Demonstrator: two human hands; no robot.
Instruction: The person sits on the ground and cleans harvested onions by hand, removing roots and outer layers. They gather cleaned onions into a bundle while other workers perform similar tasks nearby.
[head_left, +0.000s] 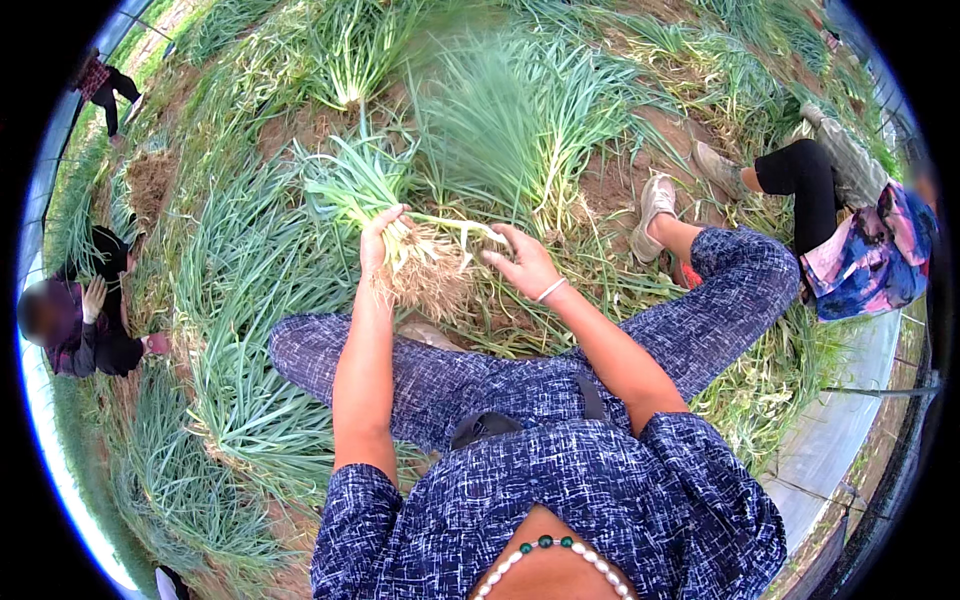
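My left hand (380, 244) is closed around a bunch of green onions (360, 184), its leaves fanning up and to the left. A tangle of pale brown roots (427, 274) hangs from the bunch, beside my wrist. Between the fingers and thumb of my right hand (525, 259) is the whitish lower end of a single green onion stalk (457, 223), which stretches across to the bunch. A white band circles my right wrist. Both hands are in front of my bent knees, above soil strewn with stalks and leaves.
More green onions stand beyond my hands (555, 142), and heaps of them (255, 412) lie at my left. A co-worker (847, 217) sits close on the right. Another person (82, 322) is low at the left; one stands farther off. Plastic sheeting (840, 405) borders the right side.
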